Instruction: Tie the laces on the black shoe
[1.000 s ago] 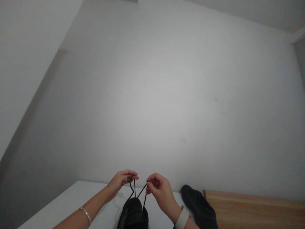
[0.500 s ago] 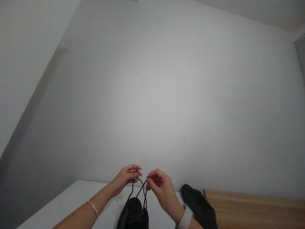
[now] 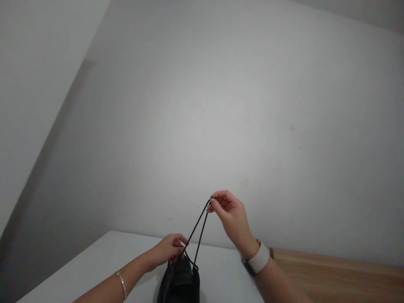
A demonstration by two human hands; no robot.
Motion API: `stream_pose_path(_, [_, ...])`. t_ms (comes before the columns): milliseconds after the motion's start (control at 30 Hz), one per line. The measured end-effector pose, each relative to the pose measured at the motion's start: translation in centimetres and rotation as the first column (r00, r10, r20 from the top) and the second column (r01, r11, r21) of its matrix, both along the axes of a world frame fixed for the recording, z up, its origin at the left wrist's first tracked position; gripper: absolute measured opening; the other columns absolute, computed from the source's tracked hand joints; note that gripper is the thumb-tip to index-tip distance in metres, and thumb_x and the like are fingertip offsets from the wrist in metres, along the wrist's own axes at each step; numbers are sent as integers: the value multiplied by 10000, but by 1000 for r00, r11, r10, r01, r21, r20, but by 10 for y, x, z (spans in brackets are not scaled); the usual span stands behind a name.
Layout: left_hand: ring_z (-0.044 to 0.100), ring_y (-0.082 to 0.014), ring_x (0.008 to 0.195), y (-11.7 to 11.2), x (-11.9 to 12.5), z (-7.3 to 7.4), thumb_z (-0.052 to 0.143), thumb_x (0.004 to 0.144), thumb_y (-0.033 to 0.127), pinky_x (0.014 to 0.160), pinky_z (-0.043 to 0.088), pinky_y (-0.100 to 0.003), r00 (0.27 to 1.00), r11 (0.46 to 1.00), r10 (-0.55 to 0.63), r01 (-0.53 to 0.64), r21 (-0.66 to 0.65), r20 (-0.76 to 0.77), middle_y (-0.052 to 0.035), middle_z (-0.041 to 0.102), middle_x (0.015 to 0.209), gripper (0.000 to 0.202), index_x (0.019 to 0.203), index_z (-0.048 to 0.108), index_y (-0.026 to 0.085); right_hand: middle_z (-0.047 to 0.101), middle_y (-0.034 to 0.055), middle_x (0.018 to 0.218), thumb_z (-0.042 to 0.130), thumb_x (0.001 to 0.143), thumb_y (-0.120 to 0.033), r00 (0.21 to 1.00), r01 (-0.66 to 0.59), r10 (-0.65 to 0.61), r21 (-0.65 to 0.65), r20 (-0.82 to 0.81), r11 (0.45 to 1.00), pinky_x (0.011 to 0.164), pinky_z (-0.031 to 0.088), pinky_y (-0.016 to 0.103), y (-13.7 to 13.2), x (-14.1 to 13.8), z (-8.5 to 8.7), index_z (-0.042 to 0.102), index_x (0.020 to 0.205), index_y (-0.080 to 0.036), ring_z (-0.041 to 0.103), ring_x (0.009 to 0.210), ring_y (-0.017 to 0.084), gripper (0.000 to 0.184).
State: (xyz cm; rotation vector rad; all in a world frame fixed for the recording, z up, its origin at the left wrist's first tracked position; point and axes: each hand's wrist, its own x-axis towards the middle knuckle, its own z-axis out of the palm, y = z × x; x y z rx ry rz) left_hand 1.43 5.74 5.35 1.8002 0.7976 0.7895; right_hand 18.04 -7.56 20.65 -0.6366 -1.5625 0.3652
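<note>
The right hand (image 3: 232,216) is raised above the white surface (image 3: 94,269), its thumb and forefinger pinched shut on the doubled end of a black shoelace (image 3: 198,229). Two strands of that lace run taut and slanting down from the pinch to the top of a black shoe (image 3: 180,282). The shoe stands on the surface close to its near edge, about midway along it, and the bottom of the view cuts off its lower part.

The left hand (image 3: 168,251) is low, resting on the top of the shoe at the point where the lace strands enter it. Its fingers are curled closed there and touch the lace; whether they pinch the lace or merely press the shoe cannot be told from this view. A thin silver bracelet (image 3: 120,284) sits on the left wrist. A pale watch band (image 3: 259,259) wraps the right wrist.

To the right of the white surface, touching its right edge, lies a wooden surface (image 3: 341,277). A plain white wall (image 3: 221,105) stands behind the far edges of both.
</note>
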Motion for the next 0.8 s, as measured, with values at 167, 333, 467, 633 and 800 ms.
stream_pose_path(167, [523, -106, 477, -2, 6, -8, 563, 626, 217, 457, 319, -202, 999, 999, -28, 29, -38, 31, -12, 680, 654, 328, 945, 576, 141, 636, -4, 657, 638, 785, -311, 997, 74, -74, 76, -3, 994, 628, 543, 300, 4, 2, 18, 582, 831, -179, 645, 625, 150, 150])
stream_pose_path(333, [607, -165, 609, -15, 8, -9, 640, 687, 441, 578, 399, -250, 993, 996, -67, 73, -51, 102, -24, 683, 655, 355, 891, 592, 154, 642, 0, 706, 646, 778, -321, 972, 195, -170, 151, -165, 969, 653, 559, 323, 7, 5, 25, 589, 841, -175, 664, 644, 157, 169])
stream_pose_path(467, [640, -202, 736, -23, 2, -11, 390, 771, 738, 718, 449, -319, 983, 986, -139, 149, -75, 118, -89, 720, 807, 665, 957, 625, 144, 649, 0, 710, 632, 796, -296, 968, 205, -173, 172, -184, 964, 664, 553, 314, 8, 2, 24, 590, 854, -174, 665, 655, 151, 142])
stream_pose_path(633, [598, -245, 969, -28, -4, -19, 690, 599, 660, 842, 438, -330, 979, 979, -200, 199, 37, 45, -97, 682, 1027, 685, 1059, 640, 155, 644, -6, 694, 625, 802, -270, 975, 188, -160, 188, -152, 964, 635, 547, 292, 5, -5, 26, 590, 848, -172, 667, 642, 145, 114])
stream_pose_path(800, [576, -179, 744, -38, 8, -19, 835, 479, 323, 644, 429, -256, 996, 993, -70, 75, 95, -46, -14, 666, 807, 515, 946, 686, 167, 638, -9, 679, 627, 798, -260, 991, 119, -102, 207, -92, 971, 614, 555, 284, -10, -18, 32, 593, 840, -175, 663, 626, 141, 101])
